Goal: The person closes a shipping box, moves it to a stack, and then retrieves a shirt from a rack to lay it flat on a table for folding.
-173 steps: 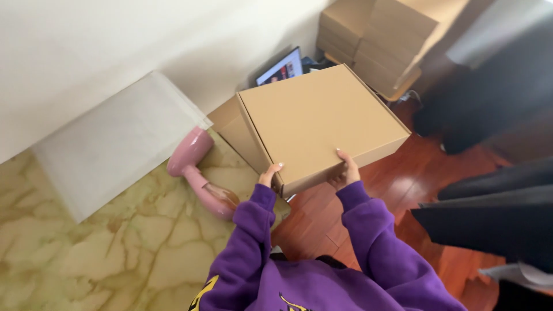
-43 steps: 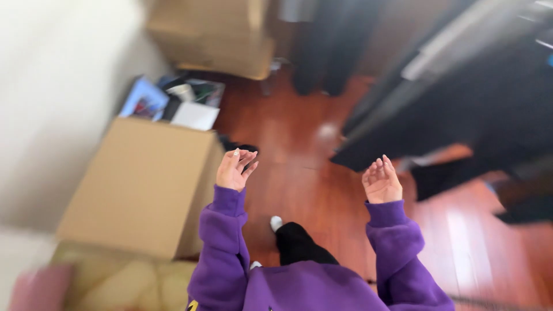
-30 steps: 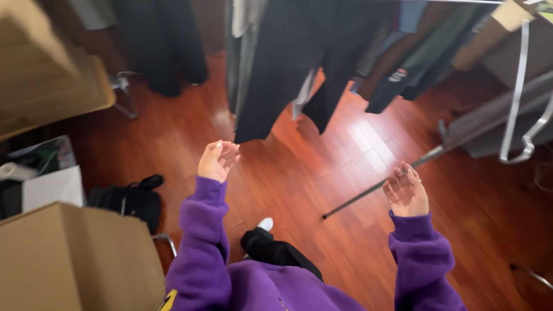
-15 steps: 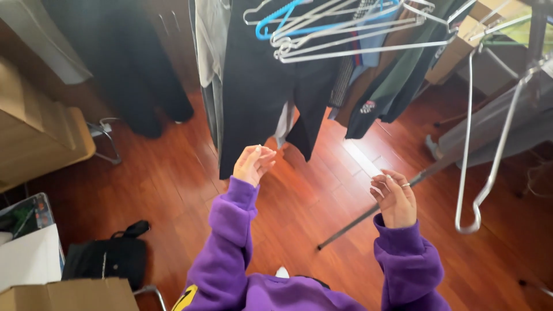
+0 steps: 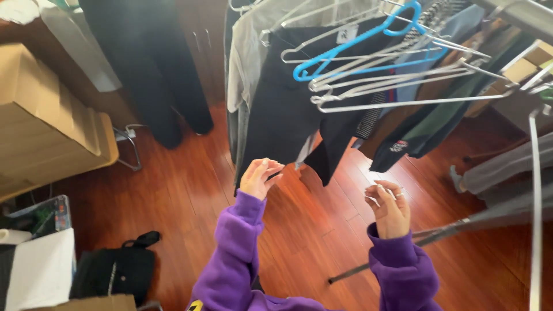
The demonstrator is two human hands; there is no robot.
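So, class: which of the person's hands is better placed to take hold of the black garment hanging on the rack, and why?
Left. The left hand is raised at the black garment's lower edge, fingers open, while the right hand is lower and off to the side.

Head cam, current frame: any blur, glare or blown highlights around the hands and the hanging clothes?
Head view: hands sharp, left hand touching the black garment, right hand free; sunlit patch glares on the wooden floor between them; black garment loses fold detail in shadow; blue hanger crisp; the metal strip at the right edge looks soft.
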